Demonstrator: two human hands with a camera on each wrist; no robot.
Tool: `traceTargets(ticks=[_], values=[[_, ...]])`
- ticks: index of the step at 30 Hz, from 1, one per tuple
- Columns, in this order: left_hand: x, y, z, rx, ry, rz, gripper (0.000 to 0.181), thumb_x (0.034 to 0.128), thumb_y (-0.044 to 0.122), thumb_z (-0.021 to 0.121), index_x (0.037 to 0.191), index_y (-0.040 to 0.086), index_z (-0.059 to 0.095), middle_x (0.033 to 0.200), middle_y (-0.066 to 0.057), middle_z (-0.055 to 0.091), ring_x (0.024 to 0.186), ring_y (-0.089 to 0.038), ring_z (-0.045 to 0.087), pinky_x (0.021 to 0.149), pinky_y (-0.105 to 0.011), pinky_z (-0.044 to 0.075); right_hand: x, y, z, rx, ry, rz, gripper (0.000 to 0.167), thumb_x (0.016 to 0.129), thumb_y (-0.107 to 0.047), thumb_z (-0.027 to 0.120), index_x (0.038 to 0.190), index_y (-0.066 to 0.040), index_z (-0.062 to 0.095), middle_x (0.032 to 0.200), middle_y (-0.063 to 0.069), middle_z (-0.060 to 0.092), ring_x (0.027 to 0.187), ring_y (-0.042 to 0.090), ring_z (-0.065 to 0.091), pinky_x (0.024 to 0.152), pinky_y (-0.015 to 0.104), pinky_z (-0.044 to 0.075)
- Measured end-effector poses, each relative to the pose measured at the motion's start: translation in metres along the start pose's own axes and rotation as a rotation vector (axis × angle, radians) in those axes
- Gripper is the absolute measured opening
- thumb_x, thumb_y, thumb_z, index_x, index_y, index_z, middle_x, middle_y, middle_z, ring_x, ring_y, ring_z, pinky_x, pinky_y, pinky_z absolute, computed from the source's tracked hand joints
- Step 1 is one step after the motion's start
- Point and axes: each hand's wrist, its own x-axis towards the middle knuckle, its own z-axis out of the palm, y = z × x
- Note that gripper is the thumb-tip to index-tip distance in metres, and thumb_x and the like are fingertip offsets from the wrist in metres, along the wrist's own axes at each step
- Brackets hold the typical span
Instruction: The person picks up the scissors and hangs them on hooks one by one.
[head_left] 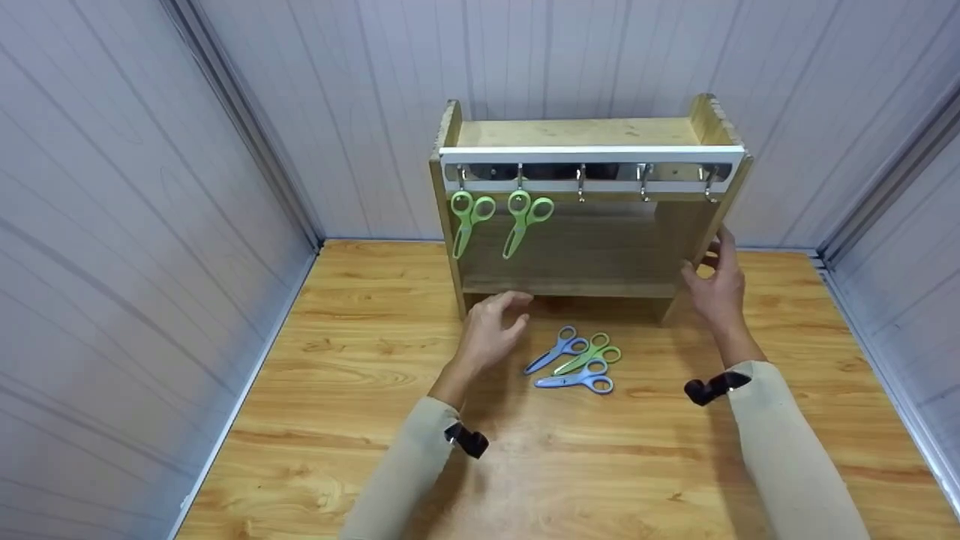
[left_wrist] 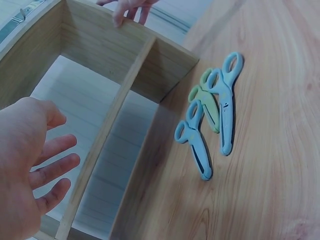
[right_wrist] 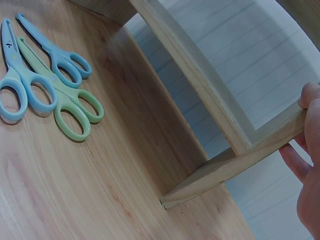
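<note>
A small wooden shelf [head_left: 570, 289] stands against the back wall with a white hook rail [head_left: 592, 154] across its upper front. My right hand [head_left: 720, 289] holds its right side panel, thumb at the front edge and fingers on the outer side. My left hand [head_left: 491, 330] hovers by the shelf's lower left front, fingers loosely bent and holding nothing. Two pairs of green scissors [head_left: 466, 221] hang from the two leftmost hooks. On the table between my hands lie blue scissors [head_left: 574, 377], a second blue pair [head_left: 555, 352] and green scissors [head_left: 581, 361], close together and partly overlapping.
The wood-patterned table [head_left: 360, 360] is bounded by pale panel walls [head_left: 375, 112] behind and at both sides. Three hooks on the right part of the rail, one of them a metal hook [head_left: 581, 184], carry nothing. Each wrist wears a small black camera [head_left: 709, 390].
</note>
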Motion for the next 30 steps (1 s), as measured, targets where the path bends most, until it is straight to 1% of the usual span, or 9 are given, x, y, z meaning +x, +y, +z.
traceTargets(ticks=[4, 8, 11, 15, 17, 23, 25, 27, 30], values=[[0.0, -0.001, 0.001, -0.004, -0.002, -0.002, 0.028, 0.1047, 0.01, 0.074, 0.132, 0.008, 0.079, 0.132, -0.01, 0.084, 0.129, -0.033, 0.078, 0.112, -0.051, 0.06, 0.001, 0.0, 0.0, 0.016, 0.002, -0.007, 0.082, 0.105, -0.007, 0.066, 0.177, -0.02, 0.031, 0.158, 0.028, 0.061, 0.131, 0.036, 0.066, 0.094, 0.015, 0.047], [0.0, -0.001, 0.002, 0.001, -0.007, 0.001, 0.027, 0.1047, 0.011, 0.073, 0.131, 0.008, 0.079, 0.131, -0.01, 0.084, 0.129, -0.032, 0.078, 0.112, -0.051, 0.06, 0.0, 0.001, 0.0, 0.032, -0.01, -0.015, 0.082, 0.105, -0.008, 0.066, 0.178, -0.021, 0.03, 0.161, 0.029, 0.059, 0.136, 0.041, 0.065, 0.099, 0.025, 0.051], [-0.001, -0.001, 0.004, 0.01, -0.01, 0.004, 0.027, 0.1045, 0.011, 0.073, 0.131, 0.009, 0.079, 0.13, -0.01, 0.084, 0.129, -0.032, 0.078, 0.112, -0.051, 0.06, 0.0, 0.002, 0.0, 0.028, -0.019, -0.016, 0.082, 0.106, -0.009, 0.066, 0.178, -0.021, 0.029, 0.163, 0.029, 0.057, 0.137, 0.042, 0.065, 0.099, 0.023, 0.051], [-0.001, -0.001, 0.008, 0.009, -0.02, 0.007, 0.028, 0.1047, 0.011, 0.073, 0.132, 0.009, 0.079, 0.131, -0.01, 0.084, 0.129, -0.032, 0.078, 0.112, -0.05, 0.06, 0.0, 0.002, -0.002, 0.017, -0.032, -0.017, 0.083, 0.106, -0.009, 0.065, 0.179, -0.02, 0.027, 0.164, 0.03, 0.056, 0.139, 0.045, 0.064, 0.097, 0.015, 0.045], [-0.001, 0.0, 0.01, 0.008, -0.028, 0.006, 0.028, 0.105, 0.012, 0.073, 0.133, 0.009, 0.079, 0.132, -0.01, 0.084, 0.13, -0.032, 0.077, 0.113, -0.05, 0.06, 0.0, 0.002, -0.004, 0.016, -0.034, -0.019, 0.084, 0.106, -0.009, 0.066, 0.179, -0.02, 0.026, 0.164, 0.03, 0.056, 0.14, 0.046, 0.064, 0.096, 0.014, 0.044], [-0.004, 0.002, 0.015, 0.023, -0.062, -0.005, 0.029, 0.1054, 0.013, 0.072, 0.134, 0.011, 0.078, 0.134, -0.008, 0.083, 0.13, -0.031, 0.077, 0.113, -0.049, 0.06, 0.001, 0.002, -0.005, 0.025, -0.047, -0.014, 0.085, 0.107, -0.011, 0.067, 0.18, -0.021, 0.024, 0.164, 0.032, 0.054, 0.141, 0.049, 0.061, 0.09, 0.009, 0.046], [-0.005, 0.001, 0.016, 0.032, -0.077, -0.011, 0.029, 0.1047, 0.013, 0.073, 0.133, 0.011, 0.078, 0.133, -0.008, 0.083, 0.128, -0.03, 0.078, 0.111, -0.049, 0.061, 0.001, 0.002, -0.003, 0.022, -0.045, -0.009, 0.084, 0.107, -0.012, 0.066, 0.179, -0.022, 0.025, 0.164, 0.032, 0.055, 0.141, 0.048, 0.062, 0.091, 0.01, 0.046], [-0.006, 0.001, 0.018, 0.043, -0.092, -0.016, 0.03, 0.1037, 0.013, 0.074, 0.133, 0.011, 0.078, 0.132, -0.008, 0.084, 0.124, -0.029, 0.078, 0.107, -0.049, 0.062, 0.0, 0.001, -0.002, 0.018, -0.032, -0.005, 0.083, 0.106, -0.011, 0.067, 0.178, -0.022, 0.028, 0.162, 0.03, 0.057, 0.138, 0.045, 0.064, 0.094, 0.013, 0.046], [-0.008, -0.001, 0.021, 0.056, -0.109, -0.018, 0.032, 0.1017, 0.012, 0.075, 0.133, 0.01, 0.078, 0.129, -0.008, 0.084, 0.119, -0.03, 0.079, 0.102, -0.048, 0.064, 0.001, 0.001, 0.0, 0.01, -0.005, -0.012, 0.081, 0.105, -0.01, 0.067, 0.177, -0.021, 0.032, 0.159, 0.028, 0.061, 0.134, 0.041, 0.067, 0.1, 0.023, 0.048]])
